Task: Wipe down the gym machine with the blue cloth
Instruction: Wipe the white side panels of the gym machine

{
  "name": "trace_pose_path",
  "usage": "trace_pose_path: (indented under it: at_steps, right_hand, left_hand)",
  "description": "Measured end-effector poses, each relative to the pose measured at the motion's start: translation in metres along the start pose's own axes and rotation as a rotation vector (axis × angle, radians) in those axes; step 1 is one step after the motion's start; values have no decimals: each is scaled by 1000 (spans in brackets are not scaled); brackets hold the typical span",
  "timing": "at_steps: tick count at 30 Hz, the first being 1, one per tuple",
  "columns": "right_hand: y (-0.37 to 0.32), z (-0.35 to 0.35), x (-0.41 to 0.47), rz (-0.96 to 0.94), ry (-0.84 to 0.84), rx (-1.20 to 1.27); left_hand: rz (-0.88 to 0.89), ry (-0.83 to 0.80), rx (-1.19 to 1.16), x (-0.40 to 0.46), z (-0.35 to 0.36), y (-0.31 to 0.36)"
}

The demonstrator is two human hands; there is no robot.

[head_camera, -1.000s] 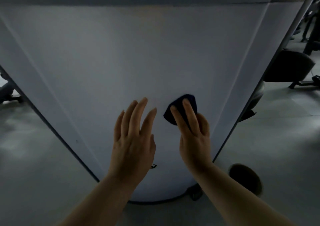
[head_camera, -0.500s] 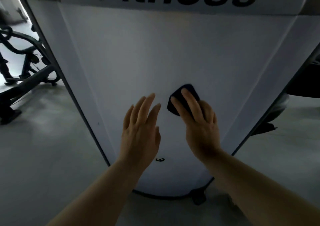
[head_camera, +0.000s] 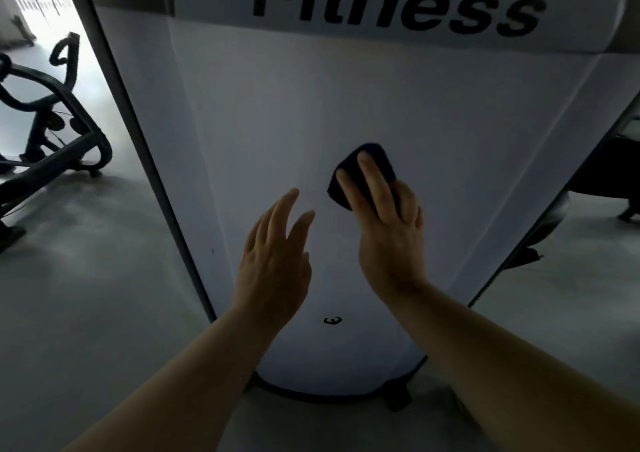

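The gym machine's white shroud panel fills the middle of the view, with black "Fitness" lettering across its top. My right hand holds the dark blue cloth against the panel. Its index and middle fingers lie straight over the bunched cloth, and the other fingers curl at the cloth's right edge. Most of the cloth is hidden under this hand. My left hand is to the left and a little lower, fingers straight and together, holding nothing; whether it touches the panel I cannot tell.
A dark exercise-bike frame stands on the grey floor to the left. More dark equipment sits behind the panel's right edge. A black foot sticks out under the shroud's rounded bottom.
My right hand has slid the cloth a little up the panel. The view has shifted, so the full lettering and the bike frame on the left now show.
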State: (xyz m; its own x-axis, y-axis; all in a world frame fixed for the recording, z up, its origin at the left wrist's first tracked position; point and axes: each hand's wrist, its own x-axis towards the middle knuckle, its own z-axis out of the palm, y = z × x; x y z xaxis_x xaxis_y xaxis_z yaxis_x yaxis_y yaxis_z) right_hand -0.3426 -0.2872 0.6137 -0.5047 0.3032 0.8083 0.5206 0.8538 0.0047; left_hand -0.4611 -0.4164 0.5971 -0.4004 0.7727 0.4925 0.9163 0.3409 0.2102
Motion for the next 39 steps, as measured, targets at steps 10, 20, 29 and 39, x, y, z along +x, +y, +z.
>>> trace_pose_path:
  at_steps: [10,20,29,39]
  right_hand:
    - [-38,22,1,36,-14,-54]
    - [-79,54,-12,-32,-102,-123]
    - [-102,65,-7,-190,-214,-221]
    - [-138,70,24,-127,-229,-189]
  left_hand:
    - [161,-31,-35,1,-2,-63]
    - [218,-56,-36,-2,-4,-122]
    - [267,-26,-119,11,-16,-151]
    - [186,35,-303,14,-24,-166]
